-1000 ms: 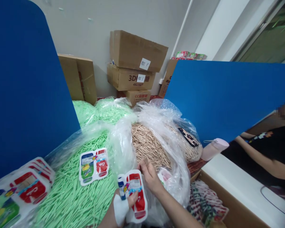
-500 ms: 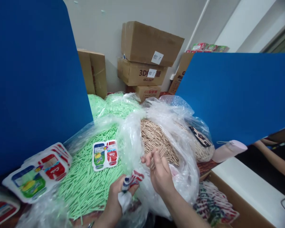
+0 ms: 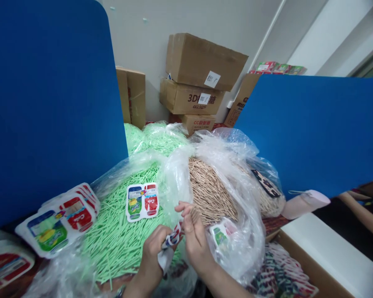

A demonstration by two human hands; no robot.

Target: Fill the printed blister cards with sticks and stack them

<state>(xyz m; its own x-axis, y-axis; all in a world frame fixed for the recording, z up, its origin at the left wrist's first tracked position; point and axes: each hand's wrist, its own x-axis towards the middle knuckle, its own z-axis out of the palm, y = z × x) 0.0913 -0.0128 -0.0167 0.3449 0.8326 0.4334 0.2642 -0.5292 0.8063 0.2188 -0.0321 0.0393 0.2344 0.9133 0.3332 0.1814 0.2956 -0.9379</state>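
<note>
My left hand [image 3: 151, 251] is closed round a small printed packet [image 3: 171, 243], white with red and blue, low in the middle. My right hand [image 3: 194, 236] is right beside it, fingers pinched on a few tan sticks [image 3: 193, 212] at the packet's top. Behind my hands a clear bag holds a heap of tan sticks [image 3: 213, 188]. To the left lies a heap of green sticks [image 3: 118, 236] in clear plastic, with one flat packet [image 3: 142, 201] on top.
A stack of like packets [image 3: 57, 223] lies at the left before a blue divider [image 3: 46, 103]. A second blue divider [image 3: 313, 128] stands right, with a pink bottle [image 3: 304, 203] and another person's arm [image 3: 365, 215] beyond. Cardboard boxes [image 3: 202, 78] are stacked behind. A carton [image 3: 282, 273] with packets sits lower right.
The packet was upright and flat in my left hand; now it is tilted and partly hidden. My right hand lifted tan sticks from the heap and brought them to the packet. The view shifted right.
</note>
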